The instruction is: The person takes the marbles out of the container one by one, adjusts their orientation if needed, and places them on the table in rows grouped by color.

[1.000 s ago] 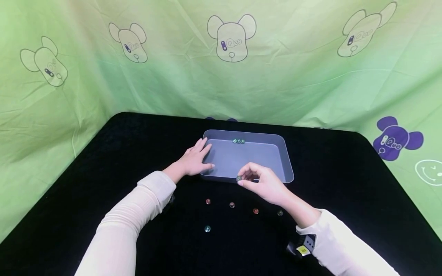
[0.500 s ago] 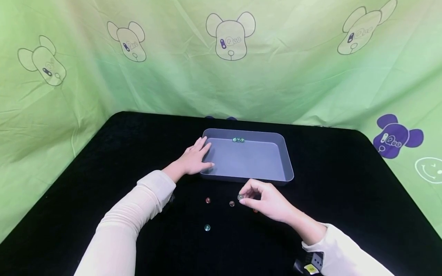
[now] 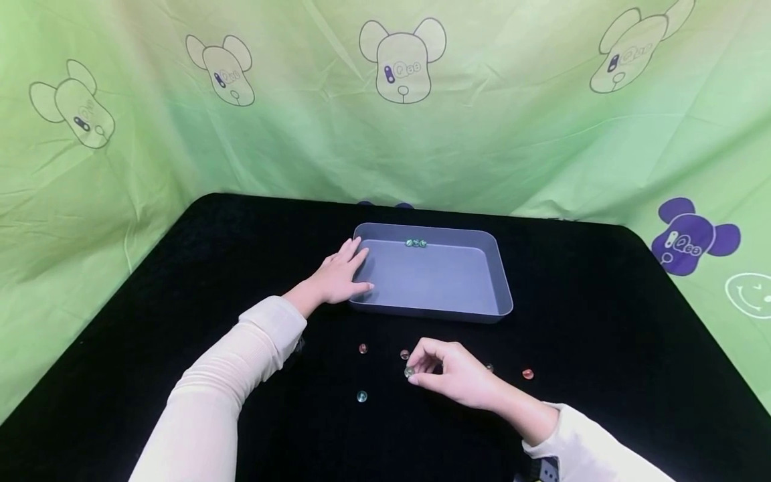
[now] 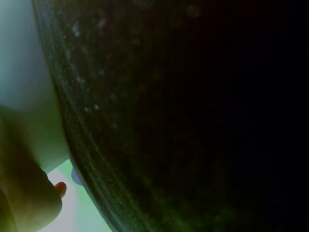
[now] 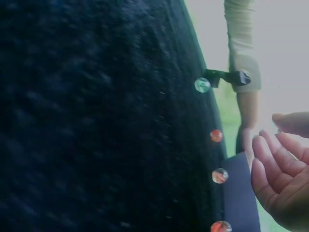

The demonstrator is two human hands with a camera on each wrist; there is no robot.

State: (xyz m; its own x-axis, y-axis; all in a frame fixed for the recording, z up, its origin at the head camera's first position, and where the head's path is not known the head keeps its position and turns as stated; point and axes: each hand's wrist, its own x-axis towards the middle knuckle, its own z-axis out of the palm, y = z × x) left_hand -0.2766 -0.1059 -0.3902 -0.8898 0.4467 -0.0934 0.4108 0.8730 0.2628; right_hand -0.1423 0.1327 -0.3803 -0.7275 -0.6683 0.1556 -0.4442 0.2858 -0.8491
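My left hand (image 3: 338, 274) lies with fingers spread over the left rim of a shallow grey tray (image 3: 430, 312). In the left wrist view just part of that hand (image 4: 31, 203) shows at the lower left. Between thumb and fingertips, my right hand (image 3: 454, 375) pinches a clear greenish marble (image 3: 409, 371) in front of the tray. Close by are a reddish marble (image 3: 405, 355) behind the fingertips, a red marble (image 3: 363, 349) and a teal marble (image 3: 362, 396). The right wrist view has the right hand (image 5: 282, 179) at its right edge.
Three green marbles (image 3: 416, 243) sit in a row along the tray's far wall. An orange marble (image 3: 528, 374) lies right of my right wrist, and another marble (image 3: 490, 368) is partly hidden behind it. Black cloth (image 3: 590, 301) covers the table; a printed green curtain (image 3: 289, 134) hangs behind.
My right hand has drawn back from the tray's near rim toward me, still pinching the marble. The orange marble on the right has come into sight. The left hand stays put.
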